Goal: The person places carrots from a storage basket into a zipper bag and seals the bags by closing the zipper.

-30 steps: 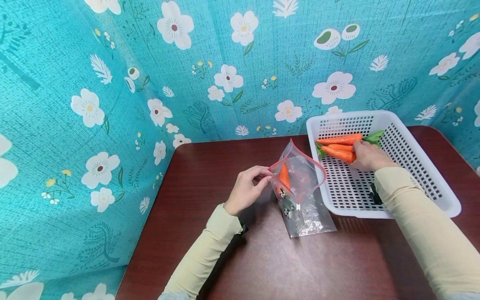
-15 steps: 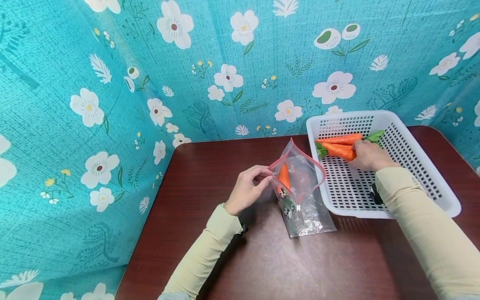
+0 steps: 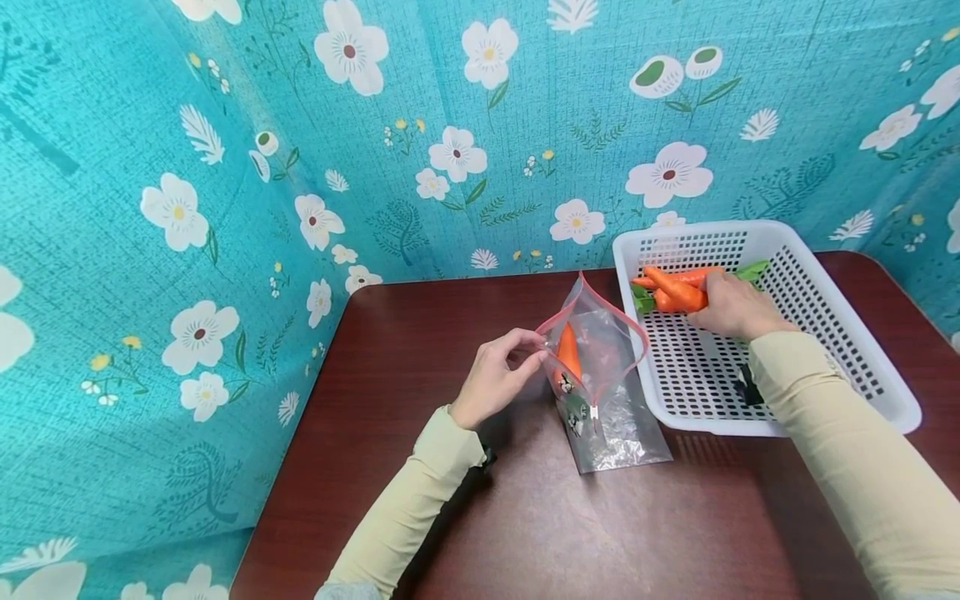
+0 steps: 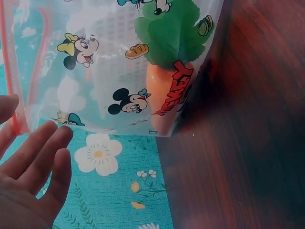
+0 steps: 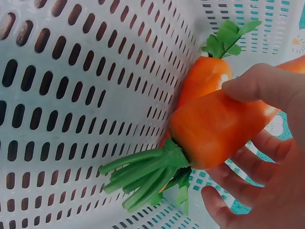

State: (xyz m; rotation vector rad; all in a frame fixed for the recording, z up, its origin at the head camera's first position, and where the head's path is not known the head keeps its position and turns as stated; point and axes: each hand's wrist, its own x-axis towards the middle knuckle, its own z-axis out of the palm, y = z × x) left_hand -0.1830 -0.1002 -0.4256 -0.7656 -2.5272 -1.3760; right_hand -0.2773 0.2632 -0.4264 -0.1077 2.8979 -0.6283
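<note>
Looking at a right hand (image 3: pixel 738 307) around 2 o'clock in the head view, clamped on an orange carrot (image 5: pixel 224 124) with thumb over the top and fingers curled underneath. Points tip-first to 10 o'clock from that hand. Shows chunky green stalks (image 5: pixel 147 171) at the 8 o'clock end in the right wrist view.

Can make out 2 more carrots, 1 at the back (image 3: pixel 697 276) and 1 lower down (image 3: pixel 667 303), bunched right by it in the 10 o'clock corner of a white slotted basket (image 3: pixel 690 375). Also spotted some green leaves (image 3: pixel 752 271) at 2 o'clock of that bunch.

Over at 8 or 9 o'clock from there, got the left hand (image 3: pixel 501 373) pinching the reddish zip strip of a clear bag (image 3: pixel 626 433) at 9 o'clock on its mouth. Gapes pretty wide, with a white slider (image 3: pixel 595 412) at 6 o'clock and cartoon prints on the side.

Can see 1 bagged carrot (image 3: pixel 567 357) inside, on the 9 o'clock side, tip up and leafy end low. Can't tell whether touching the basket or just beside it, bag-wise.

Got pale sleeves (image 3: pixel 847 450) trailing off toward 4 and 7 o'clock, over a dark reddish-brown counter (image 3: pixel 405 358). Past that, turquoise floral cloth (image 3: pixel 525 117) from 9 round to 2 o'clock.
</note>
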